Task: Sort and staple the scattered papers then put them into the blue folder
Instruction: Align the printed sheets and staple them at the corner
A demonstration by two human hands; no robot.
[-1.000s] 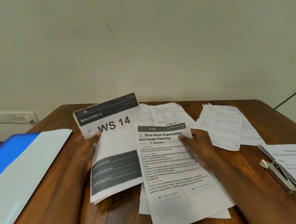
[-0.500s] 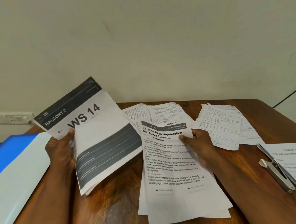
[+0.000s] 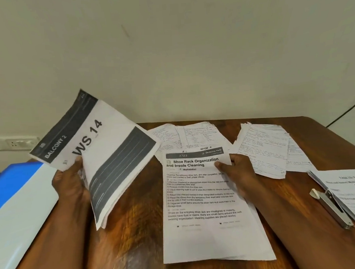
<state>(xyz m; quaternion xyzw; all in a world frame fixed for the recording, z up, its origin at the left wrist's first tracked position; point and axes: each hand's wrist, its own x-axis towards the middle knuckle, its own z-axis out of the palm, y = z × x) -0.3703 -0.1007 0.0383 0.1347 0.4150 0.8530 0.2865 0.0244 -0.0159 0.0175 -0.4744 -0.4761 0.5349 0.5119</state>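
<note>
The left hand (image 3: 70,183) held the WS 14 papers (image 3: 102,152) up at the middle left, while the right hand (image 3: 235,170) pinched the shoe rack papers (image 3: 207,216) lying on the table (image 3: 133,242).

Wooden table (image 3: 137,231) bears papers (image 3: 263,147); stapler (image 3: 333,210); folder (image 3: 20,208).

Two hands, one blue folder (image 3: 12,188), one stapler (image 3: 333,209), one wall socket (image 3: 13,143), five-ish paper piles, can't count sheets
</note>
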